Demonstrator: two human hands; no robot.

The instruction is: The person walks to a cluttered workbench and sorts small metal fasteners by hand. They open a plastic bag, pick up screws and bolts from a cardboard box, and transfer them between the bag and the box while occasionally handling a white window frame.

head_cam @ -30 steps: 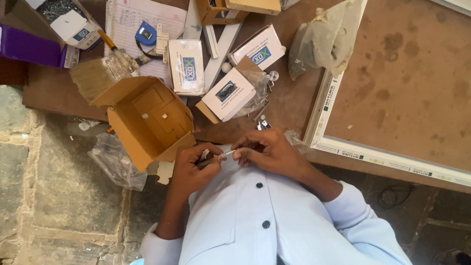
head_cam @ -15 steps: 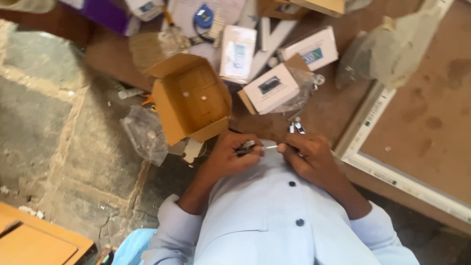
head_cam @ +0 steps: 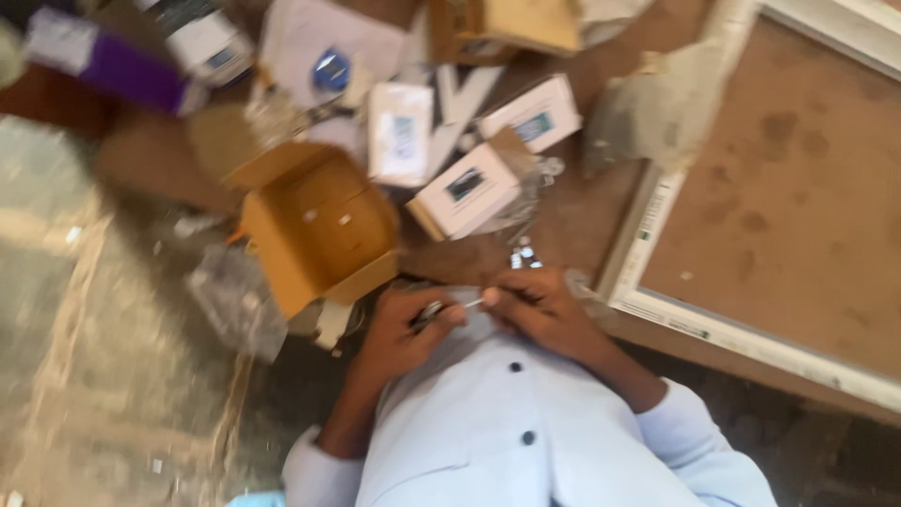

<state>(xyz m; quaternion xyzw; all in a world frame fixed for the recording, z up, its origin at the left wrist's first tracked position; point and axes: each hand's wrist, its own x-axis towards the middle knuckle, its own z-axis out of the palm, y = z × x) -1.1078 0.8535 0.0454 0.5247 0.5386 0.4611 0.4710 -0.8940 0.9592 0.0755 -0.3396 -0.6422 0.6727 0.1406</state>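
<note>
Though blurred, thin tool seemingly bridges both hands

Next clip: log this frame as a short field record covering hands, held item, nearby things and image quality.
left hand: grips the dark end of a thin tool, close to the shirt
right hand: pinches the other end of the tool
tool: thin, pale shaft, dark handle; kind cannot be told
shirt: light blue, buttoned
open carton: brown, flaps open, just beyond the left hand
small boxes: white, several, past the hands
board: brown, white frame, at right
image quality: motion blur, small parts unclear
</note>
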